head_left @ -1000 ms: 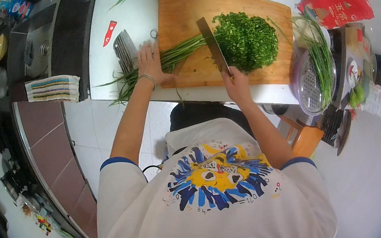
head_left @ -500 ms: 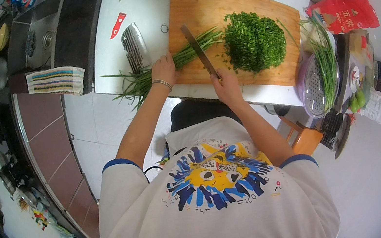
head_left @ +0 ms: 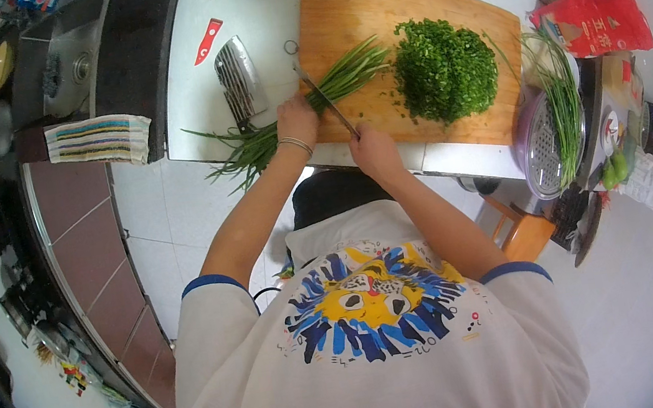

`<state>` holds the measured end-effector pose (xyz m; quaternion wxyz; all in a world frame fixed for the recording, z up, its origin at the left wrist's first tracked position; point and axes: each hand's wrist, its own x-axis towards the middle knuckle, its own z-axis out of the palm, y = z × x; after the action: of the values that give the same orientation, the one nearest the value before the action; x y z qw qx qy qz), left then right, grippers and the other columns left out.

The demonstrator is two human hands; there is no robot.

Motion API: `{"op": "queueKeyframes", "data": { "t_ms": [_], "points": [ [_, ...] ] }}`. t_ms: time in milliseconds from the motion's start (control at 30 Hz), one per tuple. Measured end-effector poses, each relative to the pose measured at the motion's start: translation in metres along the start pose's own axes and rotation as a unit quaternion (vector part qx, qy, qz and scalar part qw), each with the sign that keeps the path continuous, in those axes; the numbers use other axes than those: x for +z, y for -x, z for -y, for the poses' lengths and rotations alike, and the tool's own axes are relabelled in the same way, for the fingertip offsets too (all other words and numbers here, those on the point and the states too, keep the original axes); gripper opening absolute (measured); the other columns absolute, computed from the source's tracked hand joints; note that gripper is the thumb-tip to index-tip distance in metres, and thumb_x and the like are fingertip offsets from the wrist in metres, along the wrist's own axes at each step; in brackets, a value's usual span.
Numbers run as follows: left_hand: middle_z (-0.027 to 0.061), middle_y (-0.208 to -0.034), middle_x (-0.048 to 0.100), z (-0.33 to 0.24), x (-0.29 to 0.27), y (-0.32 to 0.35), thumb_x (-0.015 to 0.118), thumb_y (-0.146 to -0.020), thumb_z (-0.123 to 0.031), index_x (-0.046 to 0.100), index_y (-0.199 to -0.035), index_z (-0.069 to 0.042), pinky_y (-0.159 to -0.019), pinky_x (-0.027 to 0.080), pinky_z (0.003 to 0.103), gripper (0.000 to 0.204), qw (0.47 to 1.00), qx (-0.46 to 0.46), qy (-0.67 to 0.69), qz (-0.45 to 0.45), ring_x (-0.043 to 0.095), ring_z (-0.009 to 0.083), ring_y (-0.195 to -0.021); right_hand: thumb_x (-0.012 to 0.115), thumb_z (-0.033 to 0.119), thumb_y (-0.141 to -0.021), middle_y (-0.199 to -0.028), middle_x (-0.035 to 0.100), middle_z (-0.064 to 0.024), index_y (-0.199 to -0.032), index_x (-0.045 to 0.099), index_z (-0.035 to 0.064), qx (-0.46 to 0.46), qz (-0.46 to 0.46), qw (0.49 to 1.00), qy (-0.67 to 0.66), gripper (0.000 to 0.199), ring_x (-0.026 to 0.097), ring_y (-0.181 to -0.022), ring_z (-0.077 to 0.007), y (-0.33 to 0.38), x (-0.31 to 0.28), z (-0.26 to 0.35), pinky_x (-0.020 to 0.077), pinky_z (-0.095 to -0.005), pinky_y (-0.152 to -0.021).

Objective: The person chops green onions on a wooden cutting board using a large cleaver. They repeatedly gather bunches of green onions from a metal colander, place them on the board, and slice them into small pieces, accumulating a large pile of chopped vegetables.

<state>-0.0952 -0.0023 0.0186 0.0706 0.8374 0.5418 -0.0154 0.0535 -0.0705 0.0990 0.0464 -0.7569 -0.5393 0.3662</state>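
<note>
White floor tiles (head_left: 177, 218) are seen below and to the left of a pale counter (head_left: 264, 11), with a dark hob (head_left: 45, 69) set along its left side and a striped towel (head_left: 99, 140) hung over the hob's near edge; a wooden board (head_left: 365, 12) is laid across the middle of the counter, reaching its near edge; a mound of chopped greens (head_left: 444, 66) is heaped on the right half of the board; a bunch of uncut chives (head_left: 280, 122) is laid slantwise over the board's near left corner, its tips trailing past the counter's near edge; a clear bowl (head_left: 542, 150) with more long stalks is stood off the board's right end, and a red bag (head_left: 596, 20) is seen beyond it at the counter's right edge; a ribbed metal tool (head_left: 240, 77) is laid on the counter just left of the board, with a small red item (head_left: 206, 40) further left. The left hand (head_left: 297, 120) is pressed down on the chives at the board's near left corner, fingers curled over the stalks; the right hand (head_left: 373, 150) is closed round the handle of a knife (head_left: 328, 104), whose blade is laid slantwise across the chives just right of the left hand.
</note>
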Motion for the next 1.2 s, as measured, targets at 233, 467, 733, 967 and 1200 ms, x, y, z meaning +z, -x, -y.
{"op": "queueKeyframes", "data": {
  "t_ms": [233, 467, 733, 967, 1200],
  "points": [
    [0.0197, -0.109, 0.059, -0.002, -0.002, -0.003, 0.052, -0.077, -0.012, 0.066, -0.097, 0.003, -0.08, 0.038, 0.041, 0.029, 0.989, 0.051, -0.051, 0.129, 0.056, 0.0283, -0.091, 0.054, 0.019, -0.082, -0.082, 0.063, -0.0271, -0.099, 0.053, -0.0009, 0.043, 0.056, 0.996, 0.046, 0.026, 0.061, -0.08, -0.0428, -0.022, 0.01, 0.016, 0.0491, -0.0508, -0.072],
    [0.0243, -0.116, 0.056, -0.005, -0.006, -0.007, 0.052, -0.078, -0.014, 0.066, -0.097, 0.004, -0.079, 0.038, 0.04, 0.03, 0.981, 0.054, -0.015, 0.185, 0.056, 0.0278, -0.093, 0.053, 0.012, -0.078, -0.077, 0.06, -0.0298, -0.095, 0.054, -0.0011, 0.041, 0.017, 0.999, 0.006, 0.021, 0.059, -0.077, -0.046, -0.04, 0.014, 0.039, 0.0477, -0.0517, -0.07],
    [0.0173, -0.091, 0.061, -0.002, -0.013, -0.003, 0.05, -0.08, -0.011, 0.063, -0.091, 0.001, -0.072, 0.042, 0.038, 0.021, 0.996, 0.019, 0.001, 0.087, 0.058, 0.0276, -0.08, 0.055, 0.019, -0.082, -0.081, 0.061, -0.0276, -0.092, 0.055, -0.0003, 0.0, 0.008, 0.997, -0.078, 0.023, 0.06, -0.077, -0.0434, -0.057, 0.019, 0.001, 0.0463, -0.0498, -0.068],
    [0.0147, -0.09, 0.059, 0.035, -0.059, -0.002, 0.057, -0.078, -0.011, 0.054, -0.105, -0.001, -0.074, 0.048, 0.038, 0.029, 0.993, -0.048, 0.045, 0.101, 0.059, 0.0294, -0.086, 0.054, 0.016, -0.083, -0.072, 0.058, -0.0228, -0.087, 0.054, 0.0, -0.091, -0.061, 0.972, -0.208, 0.017, 0.056, -0.069, -0.0427, -0.03, 0.009, -0.037, 0.043, -0.0468, -0.06],
    [0.0135, -0.094, 0.055, 0.011, -0.095, -0.106, 0.05, -0.081, -0.006, 0.052, -0.095, -0.002, -0.073, 0.051, 0.037, 0.014, 0.995, 0.082, 0.051, -0.033, 0.057, 0.0292, -0.091, 0.056, 0.019, -0.085, -0.071, 0.059, -0.0228, -0.087, 0.055, -0.0004, -0.018, -0.081, 0.972, -0.221, 0.02, 0.057, -0.068, -0.0412, 0.014, -0.045, -0.064, 0.0438, -0.0438, -0.059]
  ]
}}
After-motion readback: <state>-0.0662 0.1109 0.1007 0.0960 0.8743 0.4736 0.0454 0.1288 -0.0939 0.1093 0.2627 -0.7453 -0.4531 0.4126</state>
